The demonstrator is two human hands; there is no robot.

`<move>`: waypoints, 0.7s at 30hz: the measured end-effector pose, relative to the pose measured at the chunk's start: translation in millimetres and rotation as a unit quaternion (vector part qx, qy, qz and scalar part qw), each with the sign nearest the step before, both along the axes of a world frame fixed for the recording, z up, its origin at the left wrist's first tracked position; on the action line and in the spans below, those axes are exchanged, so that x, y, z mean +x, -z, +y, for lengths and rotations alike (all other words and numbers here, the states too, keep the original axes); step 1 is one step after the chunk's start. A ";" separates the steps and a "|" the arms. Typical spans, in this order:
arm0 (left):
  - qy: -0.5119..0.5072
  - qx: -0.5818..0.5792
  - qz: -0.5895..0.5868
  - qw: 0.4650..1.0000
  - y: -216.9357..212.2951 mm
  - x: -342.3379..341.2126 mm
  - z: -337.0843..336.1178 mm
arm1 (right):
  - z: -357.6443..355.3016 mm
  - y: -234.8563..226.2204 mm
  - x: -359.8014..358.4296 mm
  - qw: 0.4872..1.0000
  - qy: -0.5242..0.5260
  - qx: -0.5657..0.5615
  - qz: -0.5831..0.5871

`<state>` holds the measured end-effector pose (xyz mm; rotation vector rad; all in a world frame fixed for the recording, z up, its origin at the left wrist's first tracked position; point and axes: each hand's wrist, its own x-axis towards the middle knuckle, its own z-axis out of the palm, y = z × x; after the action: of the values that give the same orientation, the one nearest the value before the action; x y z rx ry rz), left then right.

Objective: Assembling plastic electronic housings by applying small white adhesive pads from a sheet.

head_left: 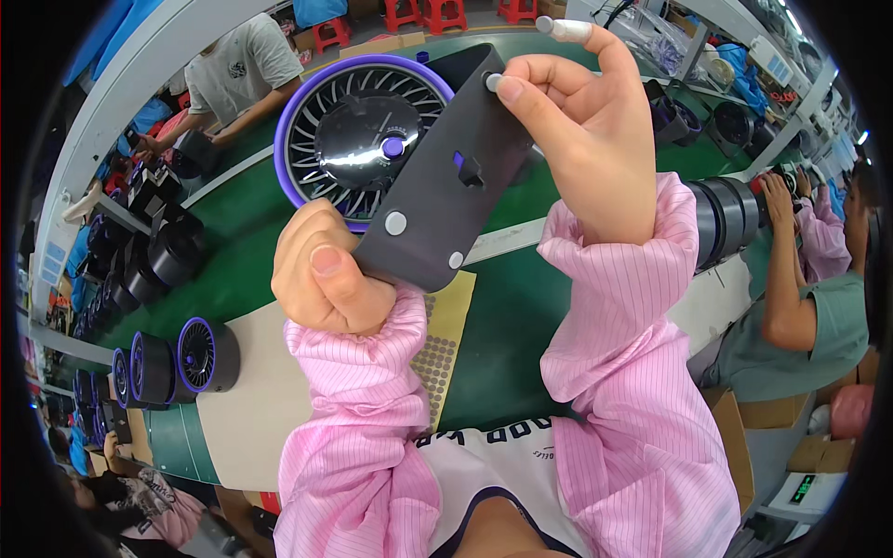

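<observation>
A desk fan (379,135) with a purple rim and dark blades is held tilted over the bench. Its flat black base (445,191) faces me, with a shaped cutout in the middle. My left hand (333,270) is closed around the lower left end of the base. Pale round pads (395,223) sit at two of its lower corners. At the upper corner, my right hand (595,130) pinches another small round pad (494,82) against the base with the thumb. My right index finger is raised, wrapped in white, with a grey disc (545,25) at its tip.
A yellow sheet of small round pads (442,349) lies on the green bench (502,344) before me. Purple-rimmed fans (206,356) stand at left on a beige board (251,400). Black round housings (721,219) are at right. Co-workers sit at far left and right.
</observation>
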<state>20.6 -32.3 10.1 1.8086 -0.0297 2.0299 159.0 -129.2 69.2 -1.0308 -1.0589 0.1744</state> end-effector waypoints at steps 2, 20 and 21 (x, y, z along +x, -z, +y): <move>-0.007 0.006 0.011 1.000 -0.6 -0.2 -0.8 | -0.5 -0.6 1.0 1.000 0.000 -0.003 0.010; 0.018 -0.123 -0.077 0.989 1.2 -2.3 8.1 | -11.7 31.9 4.7 0.999 -0.027 -0.010 0.017; 0.012 -0.119 -0.070 0.990 -0.3 -1.6 6.0 | -12.4 32.0 5.2 0.999 -0.030 -0.012 0.015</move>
<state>19.1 -26.3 10.4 1.5138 0.1419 2.0427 164.2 -141.6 37.2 -1.0156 -1.0642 0.2518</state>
